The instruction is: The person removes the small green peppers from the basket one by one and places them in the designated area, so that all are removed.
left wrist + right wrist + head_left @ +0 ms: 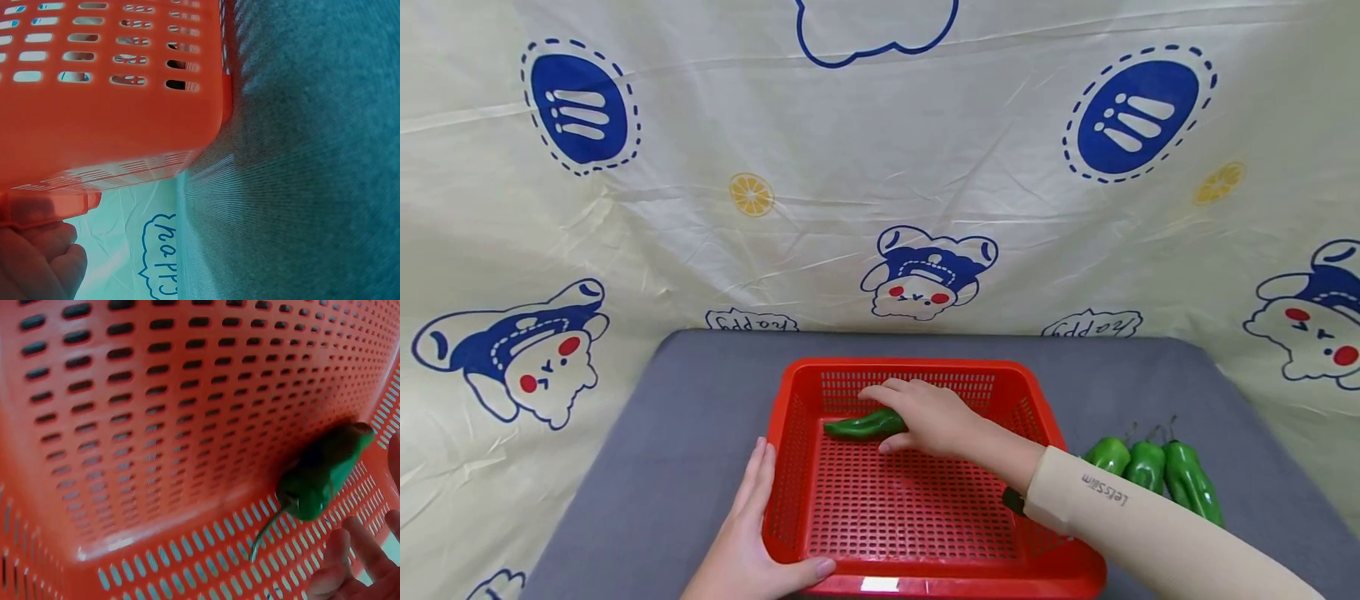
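Note:
A long green pepper (pixel 859 427) lies in the red plastic basket (pixel 910 508), against the back wall toward the left. My right hand (pixel 928 417) is over its right end, fingers spread and thumb apart. In the right wrist view the pepper (pixel 331 469) shows its thin stem, and a gap separates it from the visible fingers (pixel 369 550). My left hand (pixel 748 533) touches the basket's front left corner, with straight fingers along the left side and the thumb on the front rim. The left wrist view shows its fingertips against the rim (pixel 47 206).
Three green peppers (pixel 1146 467) lie side by side on the grey table (pixel 647 467), right of the basket and partly behind my right sleeve (pixel 1120 508). A printed cloth (pixel 820 275) hangs behind the table and down both sides.

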Demonstrator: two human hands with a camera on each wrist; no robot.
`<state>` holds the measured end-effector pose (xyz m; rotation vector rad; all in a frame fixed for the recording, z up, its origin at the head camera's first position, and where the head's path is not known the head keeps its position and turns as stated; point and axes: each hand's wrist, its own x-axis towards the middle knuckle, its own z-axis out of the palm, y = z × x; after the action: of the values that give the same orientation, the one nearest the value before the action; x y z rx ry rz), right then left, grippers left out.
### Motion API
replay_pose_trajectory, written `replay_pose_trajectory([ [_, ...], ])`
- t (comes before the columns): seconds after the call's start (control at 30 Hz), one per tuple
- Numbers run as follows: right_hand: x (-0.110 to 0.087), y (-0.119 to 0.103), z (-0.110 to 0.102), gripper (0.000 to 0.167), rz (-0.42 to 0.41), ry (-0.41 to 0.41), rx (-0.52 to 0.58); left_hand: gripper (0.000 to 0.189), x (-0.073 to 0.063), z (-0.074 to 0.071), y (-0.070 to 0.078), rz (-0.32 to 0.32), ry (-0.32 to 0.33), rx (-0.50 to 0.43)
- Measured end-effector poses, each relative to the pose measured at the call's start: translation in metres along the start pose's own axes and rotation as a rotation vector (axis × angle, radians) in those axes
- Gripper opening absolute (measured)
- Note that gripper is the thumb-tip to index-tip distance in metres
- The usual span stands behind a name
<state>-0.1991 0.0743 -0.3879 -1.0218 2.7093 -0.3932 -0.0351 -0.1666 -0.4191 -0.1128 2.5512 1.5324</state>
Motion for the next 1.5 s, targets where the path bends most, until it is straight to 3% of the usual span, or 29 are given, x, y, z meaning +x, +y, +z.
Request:
replay_pose_trajectory([
  [0.2, 0.008, 0.009, 0.010, 0.072, -0.035, -0.086, -0.069, 0.128, 0.000, 0.000, 0.001, -0.035, -0.006, -0.058],
  [0.43, 0.013, 0.017, 0.009, 0.075, -0.059, -0.198, -0.167, 0.128, 0.000, 0.000, 0.003, -0.045, -0.008, -0.034],
  [0.67, 0.017, 0.020, 0.011, 0.079, -0.041, -0.258, -0.150, 0.128, -0.001, -0.001, 0.003, -0.062, -0.012, -0.055],
  [1.13, 0.017, 0.013, 0.020, 0.082, -0.010, -0.313, -0.103, 0.127, -0.001, 0.000, 0.002, -0.050, -0.018, -0.101],
  [1.5, 0.004, 0.003, 0.017, 0.081, -0.043, -0.270, -0.171, 0.126, 0.000, 0.000, 0.002, -0.040, -0.014, -0.087],
])
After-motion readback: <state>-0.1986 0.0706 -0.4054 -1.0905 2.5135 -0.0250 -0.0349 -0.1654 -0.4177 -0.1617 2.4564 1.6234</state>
